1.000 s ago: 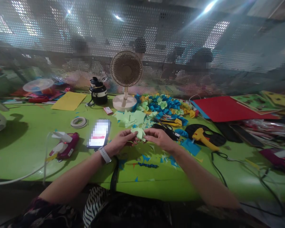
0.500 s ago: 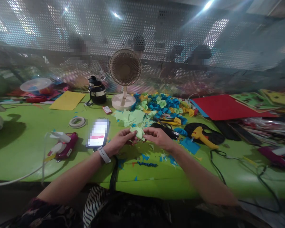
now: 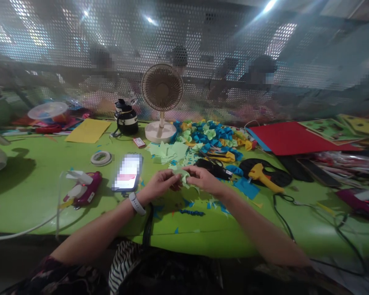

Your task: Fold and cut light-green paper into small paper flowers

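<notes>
A light green paper flower (image 3: 184,175) is pinched between both hands above the middle of the table. My left hand (image 3: 163,182) closes thumb and fingers on its left side. From the other side my right hand (image 3: 199,179) grips it, with the fingertips curled over the petals. Part of the paper is hidden by the fingers. Just beyond lie flat light green paper pieces (image 3: 169,151) and a heap of blue, green and yellow paper flowers (image 3: 212,133). Small paper scraps (image 3: 189,203) and a dark blue twisted strip (image 3: 192,212) rest below the hands.
A phone (image 3: 128,172), a tape roll (image 3: 101,158) and a purple power strip (image 3: 87,190) lie to the left. Behind stand a fan (image 3: 162,92) and a dark bottle (image 3: 126,119). At right are a yellow glue gun (image 3: 264,177), its cord, and red sheets (image 3: 292,137).
My fingers have shifted on the green paper flower, the right ones now folded over it. The flower has turned and its petals look more bent inward.
</notes>
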`<state>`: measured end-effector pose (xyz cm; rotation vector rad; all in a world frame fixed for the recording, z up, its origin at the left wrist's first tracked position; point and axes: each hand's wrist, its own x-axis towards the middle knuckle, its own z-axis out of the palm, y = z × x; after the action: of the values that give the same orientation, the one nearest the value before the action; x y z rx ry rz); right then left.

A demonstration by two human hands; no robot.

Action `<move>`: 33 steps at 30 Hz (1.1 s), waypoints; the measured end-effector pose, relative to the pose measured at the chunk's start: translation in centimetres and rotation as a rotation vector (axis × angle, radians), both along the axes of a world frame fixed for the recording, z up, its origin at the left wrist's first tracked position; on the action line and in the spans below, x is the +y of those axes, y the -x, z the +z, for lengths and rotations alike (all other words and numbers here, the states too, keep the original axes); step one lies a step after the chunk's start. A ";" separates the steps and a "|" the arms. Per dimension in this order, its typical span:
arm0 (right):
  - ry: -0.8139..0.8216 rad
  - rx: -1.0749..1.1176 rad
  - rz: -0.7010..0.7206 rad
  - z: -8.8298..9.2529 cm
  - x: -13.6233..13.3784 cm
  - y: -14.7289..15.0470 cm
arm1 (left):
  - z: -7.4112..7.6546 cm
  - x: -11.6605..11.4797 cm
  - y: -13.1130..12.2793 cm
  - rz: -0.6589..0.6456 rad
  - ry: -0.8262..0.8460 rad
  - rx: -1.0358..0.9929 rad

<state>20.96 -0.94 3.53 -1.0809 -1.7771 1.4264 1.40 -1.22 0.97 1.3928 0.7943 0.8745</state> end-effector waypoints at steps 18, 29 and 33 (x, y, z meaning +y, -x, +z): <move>0.180 0.038 0.011 0.0 -0.7 0.5 | 0.0 -0.6 0.0 -0.083 -0.013 -0.050; 0.054 -0.053 0.128 1.1 -0.7 -0.4 | 0.1 -0.5 0.1 -0.139 0.073 -0.006; -0.023 -0.140 0.162 1.3 -0.5 -0.8 | 0.1 -0.3 0.2 -0.165 0.084 0.021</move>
<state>21.80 -1.47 4.79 -1.0680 -2.0159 1.4511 1.19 -1.49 1.11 1.3737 0.7132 0.6929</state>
